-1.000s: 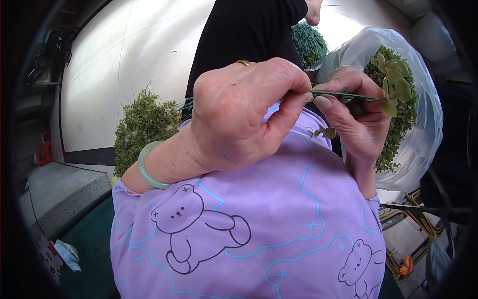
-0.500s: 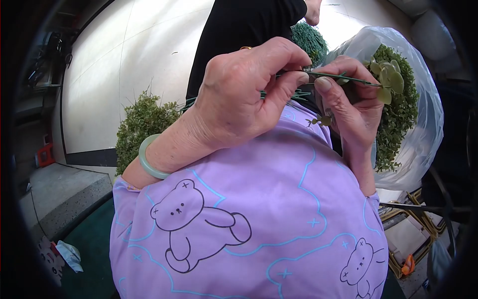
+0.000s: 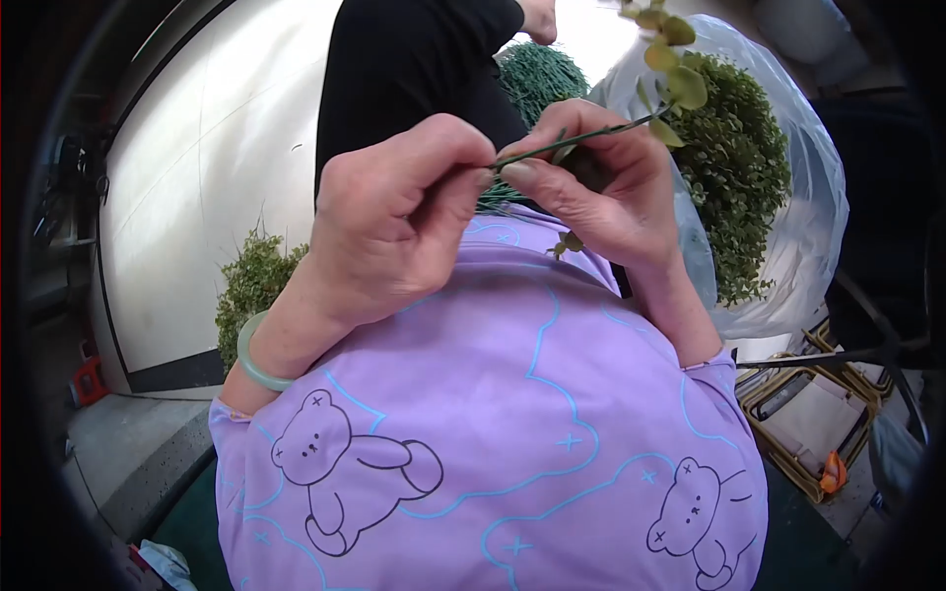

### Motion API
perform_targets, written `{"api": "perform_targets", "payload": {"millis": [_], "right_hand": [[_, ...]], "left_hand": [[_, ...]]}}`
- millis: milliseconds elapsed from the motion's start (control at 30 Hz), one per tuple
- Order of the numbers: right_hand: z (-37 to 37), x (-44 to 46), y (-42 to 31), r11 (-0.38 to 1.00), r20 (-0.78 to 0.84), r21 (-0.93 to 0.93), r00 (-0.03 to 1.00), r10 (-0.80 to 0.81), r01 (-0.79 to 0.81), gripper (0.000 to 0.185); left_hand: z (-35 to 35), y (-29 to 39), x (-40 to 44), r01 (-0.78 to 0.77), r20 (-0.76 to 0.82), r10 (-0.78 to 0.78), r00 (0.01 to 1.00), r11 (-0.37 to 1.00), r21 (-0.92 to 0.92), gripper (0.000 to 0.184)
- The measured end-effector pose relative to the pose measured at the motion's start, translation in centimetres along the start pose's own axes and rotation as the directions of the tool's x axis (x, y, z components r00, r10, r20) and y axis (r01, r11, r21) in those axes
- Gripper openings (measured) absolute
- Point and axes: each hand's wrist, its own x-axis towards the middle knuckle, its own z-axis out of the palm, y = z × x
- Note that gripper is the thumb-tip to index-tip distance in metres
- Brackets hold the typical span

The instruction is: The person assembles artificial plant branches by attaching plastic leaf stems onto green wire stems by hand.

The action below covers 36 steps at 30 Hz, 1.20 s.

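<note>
Green stem (image 3: 581, 138) is pinched by both hands, which are nearly together: left hand (image 3: 399, 212) thumb and forefinger at its lower end, right hand (image 3: 626, 197) thumb and fingers just beside. Whether the left tips press hard, can't tell. Clock taken from the stem: leafy top (image 3: 680, 87) points to 2 o'clock; small sprig (image 3: 565, 244) hangs at 6, below right hand.

Risks, my guess: stem is thin, so it could slip or roll if one pinch slackens; a hard twist between hands might kink it. Leaves could tear off if dragged over the clump (image 3: 729, 167) at 3 o'clock, or snag on its plastic bag (image 3: 823, 207). Leaf-to-bag contact: can't tell. Sprig could catch on the shirt (image 3: 473, 374), close at 6.

Room: tightest at 3, bag and clump near. Black trouser leg (image 3: 394, 79) limits 10, green bundle (image 3: 540, 81) sits at 12. Left foliage (image 3: 258, 276) is at 8, near left forearm. Widest looks like 9, pale floor (image 3: 246, 108) beyond left hand; lifting upward also seems unblocked.
</note>
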Motion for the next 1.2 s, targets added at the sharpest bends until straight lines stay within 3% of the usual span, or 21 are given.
{"api": "perform_targets", "payload": {"millis": [33, 67, 100, 167, 200, 233, 267, 333, 400, 467, 500, 533, 567, 600, 633, 733, 867, 933, 1000, 1067, 1200], "right_hand": [[-1.0, -0.3, -0.2, 0.999, 0.015, 0.031, 1.000, -0.012, 0.012, 0.025], [-1.8, -0.3, -0.2, 0.998, 0.039, 0.065, 0.999, -0.030, 0.028, 0.031], [-4.5, 0.2, 0.7, 0.988, 0.107, 0.086, 0.984, -0.140, 0.131, 0.043], [-10.3, -0.6, 3.0, 0.998, -0.216, -0.038, 0.975, -0.055, 0.047, 0.044], [-13.7, -1.3, 4.6, 0.969, -0.414, -0.180, 0.906, 0.083, -0.171, 0.039], [-18.8, -2.9, 9.0, 0.786, -0.510, -0.513, 0.859, 0.043, -0.344, 0.041], [-21.0, -5.5, 11.1, 0.416, -0.542, -0.762, 0.840, 0.013, -0.497, 0.043], [-23.6, -10.2, 14.6, 0.092, -0.477, -0.852, 0.836, 0.270, -0.516, 0.040], [-23.5, -13.1, 17.0, 0.102, -0.463, -0.833, 0.787, 0.408, -0.543, 0.033], [-22.1, -12.0, 13.8, 0.199, -0.515, -0.758, 0.758, 0.401, -0.621, 0.026], [-23.0, -12.6, 14.0, 0.276, -0.513, -0.782, 0.828, 0.225, -0.559, 0.022], [-23.4, -12.4, 12.9, 0.267, -0.577, -0.760, 0.804, 0.143, -0.592, 0.019], [-24.4, -12.6, 12.9, 0.464, -0.617, -0.704, 0.787, -0.024, -0.538, 0.016], [-26.5, -12.9, 13.1, 0.681, -0.678, -0.547, 0.734, -0.018, -0.488, 0.016], [-26.6, -12.7, 11.3, 0.803, -0.734, -0.404, 0.680, 0.003, -0.439, 0.017], [-25.5, -12.4, 7.3, 0.925, -0.838, -0.333, 0.507, -0.203, -0.180, 0.021], [-19.0, -9.0, 2.5, 0.963, -0.803, 0.018, 0.578, -0.147, 0.270, 0.020], [-13.6, -6.2, 0.2, 0.922, -0.689, 0.107, 0.696, -0.202, 0.373, 0.007], [-9.1, -4.3, -1.4, 0.874, -0.513, 0.310, 0.840, -0.176, 0.373, 0.024], [-6.9, -2.6, -1.0, 0.837, -0.364, 0.426, 0.912, -0.190, 0.344, 0.040], [-3.7, -0.2, -0.9, 0.899, -0.264, 0.345, 0.947, -0.183, 0.270, 0.043]], "left_hand": [[0.5, -0.2, -0.1, 0.140, 0.038, -0.135, 0.990, 0.943, -0.303, 0.007], [0.9, -0.4, -0.2, 0.274, 0.116, -0.253, 0.960, 0.781, -0.561, 0.008], [0.6, 0.1, 0.1, 0.422, 0.194, -0.385, 0.902, 0.696, -0.581, 0.025], [0.1, -1.2, 0.2, 0.528, 0.322, -0.459, 0.828, 0.443, -0.724, 0.034], [-0.1, -1.6, 0.3, 0.565, 0.389, -0.479, 0.786, 0.302, -0.768, 0.039], [0.2, -1.2, 0.5, 0.616, 0.393, -0.619, 0.680, 0.192, -0.764, 0.051], [0.0, -1.4, 0.5, 0.620, 0.467, -0.551, 0.692, 0.120, -0.776, 0.052], [0.0, -2.4, 0.4, 0.639, 0.597, -0.391, 0.700, -0.031, -0.769, 0.054], [0.5, -3.3, 0.3, 0.640, 0.639, -0.312, 0.703, -0.114, -0.760, 0.061], [0.7, -3.9, 0.3, 0.616, 0.636, -0.247, 0.731, -0.160, -0.771, 0.063], [0.7, -4.1, 0.3, 0.597, 0.621, -0.189, 0.761, -0.173, -0.784, 0.064], [0.7, -3.7, 0.3, 0.572, 0.604, -0.218, 0.767, -0.196, -0.797, 0.062], [0.7, -3.2, 0.5, 0.544, 0.584, -0.247, 0.774, -0.214, -0.811, 0.061], [0.5, -2.9, 0.8, 0.513, 0.560, -0.274, 0.782, -0.230, -0.827, 0.059], [0.1, -2.9, 0.9, 0.533, 0.560, -0.236, 0.794, -0.173, -0.829, 0.049], [0.0, -2.5, 1.2, 0.454, 0.493, -0.249, 0.834, -0.199, -0.868, 0.044], [-0.1, -2.8, 1.8, 0.442, 0.478, -0.204, 0.854, -0.199, -0.875, 0.032], [-0.2, -1.8, 2.4, 0.439, 0.471, -0.225, 0.853, -0.180, -0.881, 0.024], [-0.3, -1.1, 2.8, 0.421, 0.446, -0.229, 0.865, -0.152, -0.894, 0.022], [-0.4, -1.9, 2.6, 0.344, 0.355, -0.223, 0.908, -0.089, -0.935, 0.019], [-1.1, -2.9, 1.8, 0.194, 0.147, -0.338, 0.930, 0.110, -0.975, 0.025]]}}
